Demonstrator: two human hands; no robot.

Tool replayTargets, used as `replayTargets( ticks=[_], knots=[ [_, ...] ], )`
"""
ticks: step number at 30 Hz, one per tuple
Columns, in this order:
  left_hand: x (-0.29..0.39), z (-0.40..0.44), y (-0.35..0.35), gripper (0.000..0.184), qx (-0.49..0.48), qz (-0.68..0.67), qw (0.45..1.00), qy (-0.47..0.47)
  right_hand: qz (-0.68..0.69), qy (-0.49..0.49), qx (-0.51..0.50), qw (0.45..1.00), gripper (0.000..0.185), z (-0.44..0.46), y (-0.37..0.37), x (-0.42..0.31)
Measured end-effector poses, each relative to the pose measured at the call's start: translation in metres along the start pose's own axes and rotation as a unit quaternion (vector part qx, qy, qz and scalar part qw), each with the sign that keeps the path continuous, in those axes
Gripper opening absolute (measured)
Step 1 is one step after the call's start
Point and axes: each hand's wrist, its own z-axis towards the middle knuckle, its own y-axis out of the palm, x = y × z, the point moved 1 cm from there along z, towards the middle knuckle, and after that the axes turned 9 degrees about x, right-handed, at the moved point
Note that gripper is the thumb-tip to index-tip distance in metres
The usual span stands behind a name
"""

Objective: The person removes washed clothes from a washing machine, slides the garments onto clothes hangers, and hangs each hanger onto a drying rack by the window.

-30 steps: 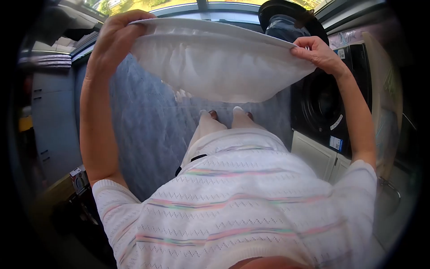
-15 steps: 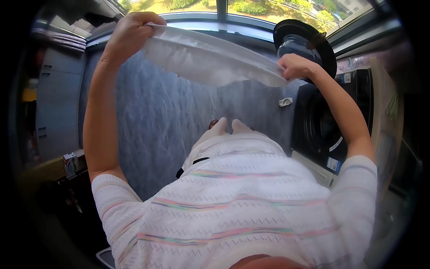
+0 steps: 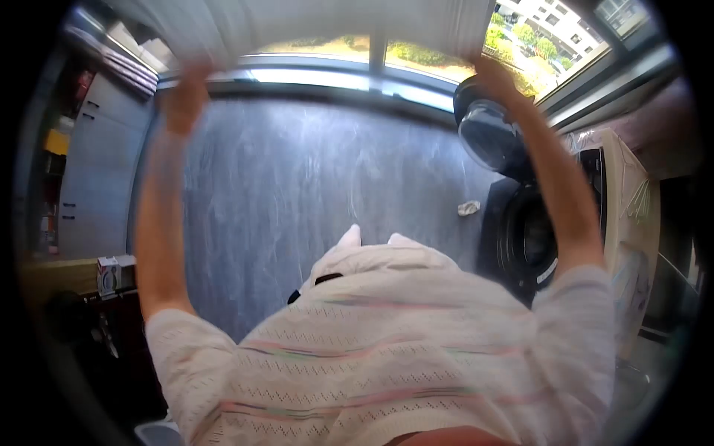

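A white cloth (image 3: 320, 21) is stretched between my raised hands and runs out of the top of the view, blurred by motion. My left hand (image 3: 190, 93) is closed on its left part, in front of the window. Its right part is in my right hand (image 3: 497, 80), also closed and smeared. Just below that hand, the round glass door (image 3: 491, 137) of a washing machine stands open. The black front-loading washing machine (image 3: 504, 212) is under my right forearm, with its drum opening showing.
A small crumpled white piece of fabric (image 3: 468, 208) lies on the grey floor (image 3: 320, 171). Grey cabinets (image 3: 100, 171) line the left side. A small box (image 3: 110, 275) rests on a ledge by my left elbow. The window sill (image 3: 320, 77) crosses the far end.
Both hands have swung the cloth upward, from in front of the floor to across the window. Its lower edge now hangs higher, and the view has shifted slightly.
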Motion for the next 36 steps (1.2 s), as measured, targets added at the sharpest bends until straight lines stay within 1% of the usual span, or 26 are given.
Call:
replayTargets(
  ticks=[1, 2, 3, 4, 5, 6, 7, 8, 9, 10, 12, 13, 15, 16, 17, 18, 20, 23, 26, 27, 30, 31, 32, 33, 34, 36],
  knots=[
    [0.010, -0.036, 0.022, 0.022, -0.101, -0.041, 0.994, 0.022, 0.069, 0.001, -0.040, 0.997, 0.044, -0.007, 0.008, 0.012],
    [0.015, -0.076, 0.029, 0.020, -0.143, -0.170, 0.974, -0.028, 0.138, 0.008, -0.081, 0.987, 0.034, -0.015, 0.017, 0.024],
    [0.020, -0.114, 0.036, 0.022, -0.179, -0.291, 0.936, -0.088, 0.216, 0.021, -0.172, 0.961, 0.025, -0.067, 0.048, 0.030],
    [0.016, -0.089, 0.004, 0.023, -0.205, -0.369, 0.896, -0.134, 0.290, 0.038, -0.247, 0.924, 0.019, -0.100, 0.065, 0.036],
    [0.037, -0.124, -0.035, 0.022, -0.223, -0.393, 0.881, -0.141, 0.345, -0.009, -0.188, 0.920, 0.020, -0.137, 0.074, 0.041],
    [0.040, -0.069, -0.051, 0.021, -0.228, -0.424, 0.865, -0.137, 0.388, -0.047, -0.113, 0.913, 0.027, -0.088, 0.055, 0.071],
    [0.034, -0.005, -0.061, 0.020, -0.205, -0.465, 0.853, -0.116, 0.432, -0.016, -0.073, 0.899, 0.025, -0.052, 0.024, 0.082],
    [0.034, 0.001, -0.069, 0.019, -0.202, -0.500, 0.837, -0.097, 0.481, 0.019, -0.048, 0.875, 0.027, -0.064, 0.006, 0.064],
    [0.036, 0.004, -0.072, 0.019, -0.200, -0.535, 0.817, -0.077, 0.473, 0.037, -0.087, 0.876, 0.023, -0.076, -0.011, 0.051],
    [0.046, 0.002, -0.076, 0.017, -0.197, -0.538, 0.819, -0.047, 0.494, 0.050, -0.093, 0.863, 0.021, -0.089, -0.004, 0.047],
    [0.065, 0.002, -0.087, 0.014, -0.182, -0.544, 0.819, 0.017, 0.507, 0.057, -0.089, 0.855, 0.024, -0.108, 0.007, 0.048],
    [0.069, 0.004, -0.090, 0.012, -0.186, -0.554, 0.811, 0.028, 0.512, 0.086, -0.072, 0.851, 0.027, -0.120, 0.002, 0.047],
    [0.073, 0.001, -0.101, 0.013, -0.200, -0.604, 0.771, 0.029, 0.562, 0.117, -0.027, 0.819, 0.028, -0.148, -0.010, 0.038],
    [0.084, 0.001, -0.103, 0.015, -0.224, -0.643, 0.732, -0.006, 0.559, 0.165, -0.017, 0.812, 0.029, -0.163, 0.002, 0.043],
    [0.106, 0.000, -0.119, 0.019, -0.256, -0.674, 0.693, -0.005, 0.614, 0.151, -0.034, 0.774, 0.030, -0.180, 0.021, 0.042],
    [0.110, -0.004, -0.119, 0.022, -0.234, -0.676, 0.698, -0.014, 0.610, 0.185, -0.090, 0.765, 0.031, -0.190, 0.039, 0.035],
    [0.147, -0.008, -0.127, 0.025, -0.269, -0.673, 0.688, -0.015, 0.538, 0.138, -0.046, 0.830, 0.032, -0.228, 0.078, 0.049],
    [0.191, -0.004, -0.144, 0.026, -0.344, -0.696, 0.630, 0.025, 0.630, 0.243, -0.016, 0.737, 0.033, -0.267, 0.073, 0.066],
    [0.230, 0.001, -0.158, 0.028, -0.364, -0.685, 0.627, 0.079, 0.581, 0.259, -0.059, 0.769, 0.033, -0.309, 0.087, 0.080],
    [0.243, 0.003, -0.169, 0.028, -0.379, -0.673, 0.628, 0.093, 0.594, 0.271, -0.065, 0.755, 0.033, -0.320, 0.088, 0.083],
    [0.271, 0.011, -0.184, 0.026, -0.279, -0.730, 0.622, 0.052, 0.611, 0.308, 0.022, 0.729, 0.032, -0.340, 0.074, 0.107],
    [0.277, 0.022, -0.187, 0.025, -0.282, -0.719, 0.630, 0.082, 0.641, 0.296, 0.060, 0.705, 0.031, -0.345, 0.080, 0.118],
    [0.284, 0.035, -0.193, 0.024, -0.285, -0.708, 0.637, 0.111, 0.633, 0.298, 0.065, 0.711, 0.028, -0.349, 0.082, 0.133],
    [0.297, 0.035, -0.206, 0.021, -0.233, -0.700, 0.667, 0.105, 0.600, 0.297, 0.077, 0.739, 0.028, -0.351, 0.077, 0.149],
    [0.297, 0.045, -0.215, 0.021, -0.245, -0.690, 0.666, 0.139, 0.566, 0.293, 0.085, 0.765, 0.027, -0.350, 0.067, 0.162],
    [0.300, 0.059, -0.220, 0.020, -0.147, -0.742, 0.624, 0.195, 0.600, 0.297, 0.217, 0.710, 0.027, -0.341, 0.036, 0.171]
  ],
)
